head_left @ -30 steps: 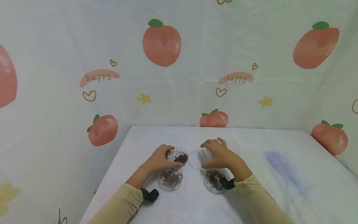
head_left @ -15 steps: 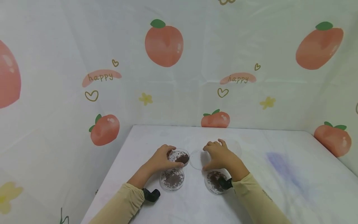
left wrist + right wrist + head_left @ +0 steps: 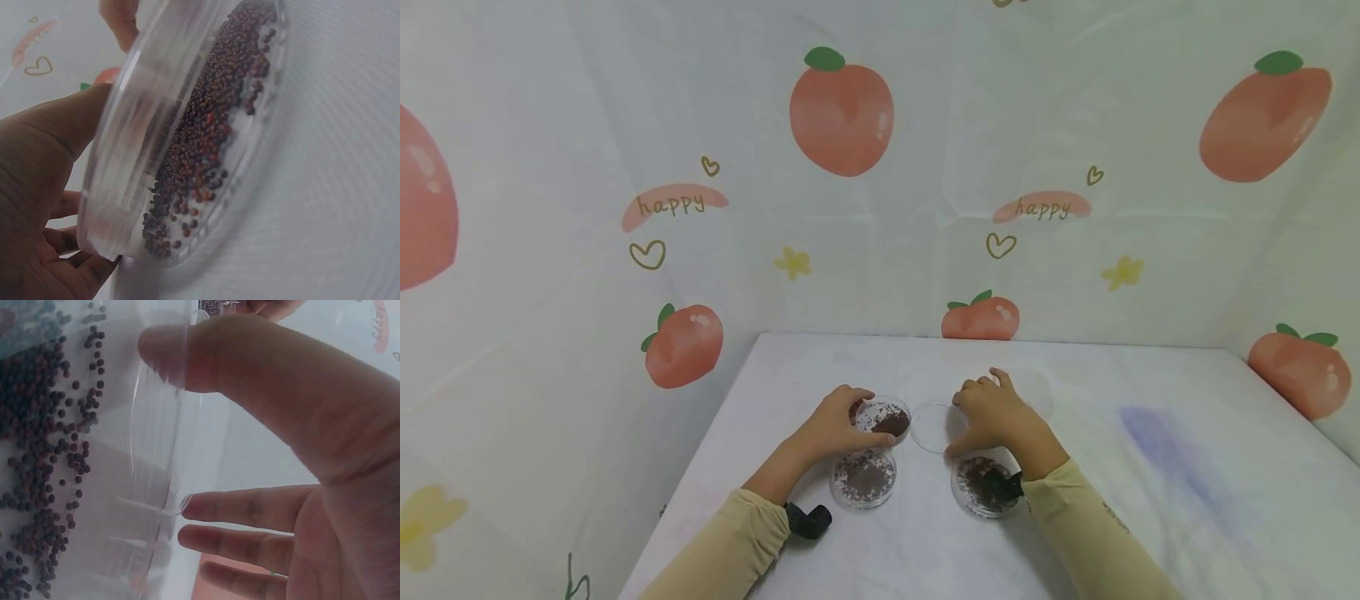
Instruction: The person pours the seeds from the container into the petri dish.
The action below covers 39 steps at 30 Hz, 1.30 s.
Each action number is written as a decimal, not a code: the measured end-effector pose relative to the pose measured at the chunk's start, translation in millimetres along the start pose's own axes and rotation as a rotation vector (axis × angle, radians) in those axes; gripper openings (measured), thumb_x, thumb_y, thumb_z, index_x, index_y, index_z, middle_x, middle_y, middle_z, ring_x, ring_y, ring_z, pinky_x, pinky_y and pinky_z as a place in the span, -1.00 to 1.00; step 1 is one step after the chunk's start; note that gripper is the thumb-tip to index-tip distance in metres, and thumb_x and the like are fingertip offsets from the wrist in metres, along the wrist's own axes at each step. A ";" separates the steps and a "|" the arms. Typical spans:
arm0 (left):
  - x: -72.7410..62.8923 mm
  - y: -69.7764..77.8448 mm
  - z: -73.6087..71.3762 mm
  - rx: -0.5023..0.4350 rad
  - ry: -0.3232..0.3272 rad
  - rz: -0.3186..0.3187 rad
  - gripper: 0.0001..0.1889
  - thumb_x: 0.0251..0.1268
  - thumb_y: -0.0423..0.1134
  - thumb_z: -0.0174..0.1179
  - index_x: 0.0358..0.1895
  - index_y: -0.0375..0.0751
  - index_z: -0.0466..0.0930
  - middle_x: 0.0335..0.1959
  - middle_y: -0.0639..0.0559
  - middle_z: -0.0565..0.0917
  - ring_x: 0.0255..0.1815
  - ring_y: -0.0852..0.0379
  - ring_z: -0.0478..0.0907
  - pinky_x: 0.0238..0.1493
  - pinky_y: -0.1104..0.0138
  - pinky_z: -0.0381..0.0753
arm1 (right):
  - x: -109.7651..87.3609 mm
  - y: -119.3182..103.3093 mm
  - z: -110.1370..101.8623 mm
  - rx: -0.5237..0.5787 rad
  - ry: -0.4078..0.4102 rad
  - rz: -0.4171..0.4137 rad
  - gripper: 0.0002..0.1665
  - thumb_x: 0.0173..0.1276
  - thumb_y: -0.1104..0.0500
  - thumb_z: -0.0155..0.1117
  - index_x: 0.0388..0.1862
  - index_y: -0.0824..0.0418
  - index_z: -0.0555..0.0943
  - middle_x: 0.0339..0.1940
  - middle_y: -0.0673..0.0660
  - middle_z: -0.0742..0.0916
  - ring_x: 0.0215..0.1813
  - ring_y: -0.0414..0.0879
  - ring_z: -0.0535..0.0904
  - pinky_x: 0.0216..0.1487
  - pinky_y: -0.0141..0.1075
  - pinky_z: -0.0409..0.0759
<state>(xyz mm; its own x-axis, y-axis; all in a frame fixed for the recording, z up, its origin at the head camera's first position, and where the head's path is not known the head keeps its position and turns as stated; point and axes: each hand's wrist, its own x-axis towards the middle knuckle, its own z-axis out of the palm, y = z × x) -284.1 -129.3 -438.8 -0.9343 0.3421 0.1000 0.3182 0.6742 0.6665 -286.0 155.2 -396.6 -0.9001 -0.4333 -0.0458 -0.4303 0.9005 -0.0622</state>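
In the head view, my left hand [image 3: 835,425] holds the back-left petri dish [image 3: 891,423], thumb at its near side and fingers at its far side. Small dark reddish-brown seeds [image 3: 206,119] lie heaped in a dish in the left wrist view. Thumb and index finger of my right hand [image 3: 1000,421] grip the rim of a clear round petri dish part [image 3: 934,429], in which no seeds show. Just in front of my right hand is another seed-filled dish [image 3: 973,492], partly hidden by the black wrist camera. A further seed dish [image 3: 862,481] sits before my left hand.
A faint clear round piece [image 3: 1037,392] lies behind my right wrist. White cloth covers the table [image 3: 1157,550], with a purple smudge [image 3: 1172,446] on the right. A fruit-printed cloth wall [image 3: 895,250] stands at the back.
My right fingertips have drawn slightly closer together at the clear dish part's rim. The left hand and the dishes stay in place; the head view has shifted a little.
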 end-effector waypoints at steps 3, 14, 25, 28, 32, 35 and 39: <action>0.8 -2.1 1.1 -0.001 -0.003 -0.001 -0.11 0.04 0.14 0.63 0.38 -0.31 0.57 -0.02 -0.03 0.59 -0.03 0.10 0.48 0.06 0.12 0.57 | -1.5 -1.4 -1.2 0.004 0.003 0.002 -0.10 -0.11 -0.35 0.74 0.09 0.21 0.77 0.00 0.13 0.76 0.19 0.17 0.61 0.58 0.37 0.12; 2.2 -6.5 1.7 0.010 0.003 -0.001 -0.09 0.03 0.20 0.61 0.39 -0.28 0.57 0.01 -0.03 0.60 0.01 0.08 0.50 0.12 0.08 0.59 | -0.4 -2.8 -3.6 -0.005 0.004 0.014 -0.13 -0.13 -0.37 0.75 0.01 0.18 0.77 -0.10 0.07 0.74 0.13 0.12 0.62 0.58 0.35 0.14; 1.2 -4.6 1.4 0.006 0.001 -0.010 -0.10 0.01 0.17 0.64 0.38 -0.28 0.58 -0.02 -0.02 0.59 -0.03 0.10 0.48 0.07 0.10 0.57 | -4.7 -1.3 -11.0 0.116 0.078 -0.010 -0.23 -0.04 -0.23 0.72 0.02 0.22 0.73 -0.07 0.09 0.74 0.11 0.08 0.66 0.53 0.26 0.31; 0.2 -2.7 0.2 0.002 0.001 -0.015 -0.10 0.01 0.16 0.64 0.37 -0.29 0.58 -0.05 -0.02 0.58 -0.07 0.11 0.47 0.03 0.12 0.56 | -5.0 -0.5 -11.6 0.125 0.133 -0.039 -0.23 0.00 -0.23 0.70 0.08 0.21 0.72 -0.03 0.08 0.75 0.08 0.04 0.66 0.42 0.17 0.46; -0.3 -2.0 -1.2 -0.002 -0.002 -0.017 -0.11 0.02 0.16 0.64 0.37 -0.28 0.58 -0.07 -0.01 0.57 -0.09 0.11 0.46 0.01 0.14 0.55 | -3.1 0.3 -9.6 0.155 0.207 -0.090 -0.21 -0.01 -0.23 0.69 0.12 0.19 0.71 0.00 0.08 0.75 -0.04 -0.01 0.66 0.18 0.06 0.61; 0.2 -3.6 -1.2 -0.002 -0.006 -0.015 -0.12 0.03 0.16 0.63 0.37 -0.28 0.58 -0.07 -0.01 0.56 -0.09 0.10 0.46 0.00 0.15 0.55 | -1.2 -0.7 -8.7 0.186 0.227 -0.110 -0.19 0.01 -0.26 0.68 0.16 0.16 0.70 0.05 0.07 0.75 -0.06 -0.04 0.65 0.10 0.01 0.63; 1.5 -7.5 0.2 0.004 -0.011 -0.015 -0.12 0.04 0.17 0.63 0.38 -0.26 0.58 -0.08 0.00 0.55 -0.10 0.10 0.45 -0.01 0.16 0.54 | -2.1 -3.3 -12.6 0.202 0.227 -0.098 -0.18 0.01 -0.27 0.67 0.18 0.12 0.69 0.13 0.08 0.75 -0.01 -0.05 0.65 0.13 0.03 0.63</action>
<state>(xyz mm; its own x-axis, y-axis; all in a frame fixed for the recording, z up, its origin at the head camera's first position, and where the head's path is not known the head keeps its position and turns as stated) -287.8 -133.7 -443.8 -0.9372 0.3390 0.0821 0.3048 0.6817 0.6651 -283.6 153.6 -383.8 -0.8568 -0.4781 0.1930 -0.5142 0.8196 -0.2527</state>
